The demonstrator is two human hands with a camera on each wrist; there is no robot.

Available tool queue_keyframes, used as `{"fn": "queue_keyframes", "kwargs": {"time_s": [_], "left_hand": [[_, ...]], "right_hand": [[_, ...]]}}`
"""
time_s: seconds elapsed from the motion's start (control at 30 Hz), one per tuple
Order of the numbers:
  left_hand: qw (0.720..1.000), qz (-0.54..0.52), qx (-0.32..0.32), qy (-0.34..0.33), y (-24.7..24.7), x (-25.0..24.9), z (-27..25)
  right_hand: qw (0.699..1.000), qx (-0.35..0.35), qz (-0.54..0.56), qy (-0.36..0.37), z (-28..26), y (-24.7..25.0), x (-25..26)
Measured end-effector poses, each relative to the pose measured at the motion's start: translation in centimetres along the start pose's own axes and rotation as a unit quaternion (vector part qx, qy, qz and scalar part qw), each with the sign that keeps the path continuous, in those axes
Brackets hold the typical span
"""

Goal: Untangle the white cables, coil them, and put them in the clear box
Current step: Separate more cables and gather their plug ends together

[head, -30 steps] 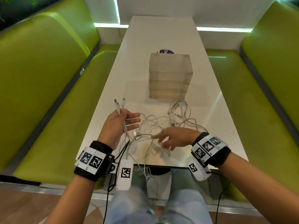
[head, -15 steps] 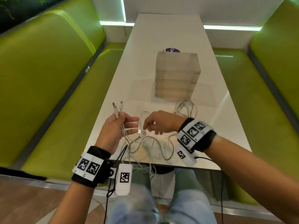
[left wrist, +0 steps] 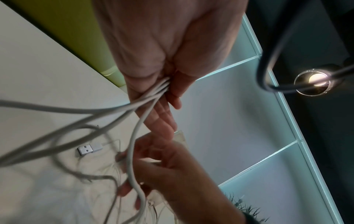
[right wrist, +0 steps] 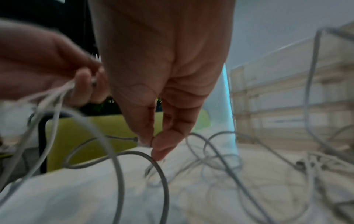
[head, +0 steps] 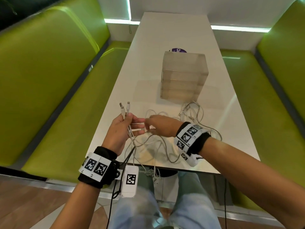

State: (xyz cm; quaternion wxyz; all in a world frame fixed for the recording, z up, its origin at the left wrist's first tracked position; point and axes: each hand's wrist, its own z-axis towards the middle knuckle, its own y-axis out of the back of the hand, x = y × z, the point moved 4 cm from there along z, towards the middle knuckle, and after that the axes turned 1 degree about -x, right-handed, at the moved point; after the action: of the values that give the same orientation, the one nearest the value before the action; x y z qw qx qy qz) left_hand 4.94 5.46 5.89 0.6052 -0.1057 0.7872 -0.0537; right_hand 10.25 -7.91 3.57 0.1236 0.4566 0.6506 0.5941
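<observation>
My left hand [head: 130, 125] grips several white cables [left wrist: 153, 94] between thumb and palm, and their plugs [head: 124, 108] stick up above the fist. My right hand [head: 147, 128] sits right against the left fingers and pinches one cable's plug end [right wrist: 142, 141] between thumb and forefinger. Loose loops [head: 158, 146] trail from both hands across the near table edge. A tangled heap of cables [head: 189, 113] lies in front of the clear box [head: 184, 75], which stands mid-table. A USB plug [left wrist: 89, 149] lies on the table under my hands.
The white table [head: 165, 38] runs away from me between two green benches [head: 49, 71]. A purple round label [head: 179, 50] peeks out behind the box. Some cable hangs over the near table edge [head: 153, 172] above my knees.
My right hand has lifted off the table and moved left to meet the left fingers, bringing a cable end with it. The left hand kept its grip and stayed nearly still.
</observation>
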Motion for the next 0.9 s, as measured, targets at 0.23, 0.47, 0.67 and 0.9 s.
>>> {"fn": "queue_keyframes", "kwargs": {"time_s": [0.23,0.47,0.67,0.9], "left_hand": [[1.000,0.005,0.004,-0.019,-1.4,0.3,0.4],[0.993,-0.006,0.114,0.003,-6.4,0.6,-0.8],[0.990,0.011,0.133,-0.035,-6.4,0.1,-1.5],[0.982,-0.139,0.091,-0.085,-3.9,-2.9,-0.7]], "right_hand": [[0.983,-0.167,0.069,0.013,-5.4,7.1,-2.5],[0.956,-0.256,0.115,0.090,-7.1,9.1,-0.1],[0.896,-0.332,0.285,0.073,-8.0,8.5,0.8],[0.992,-0.021,0.126,0.014,-8.3,3.5,-0.9]]}}
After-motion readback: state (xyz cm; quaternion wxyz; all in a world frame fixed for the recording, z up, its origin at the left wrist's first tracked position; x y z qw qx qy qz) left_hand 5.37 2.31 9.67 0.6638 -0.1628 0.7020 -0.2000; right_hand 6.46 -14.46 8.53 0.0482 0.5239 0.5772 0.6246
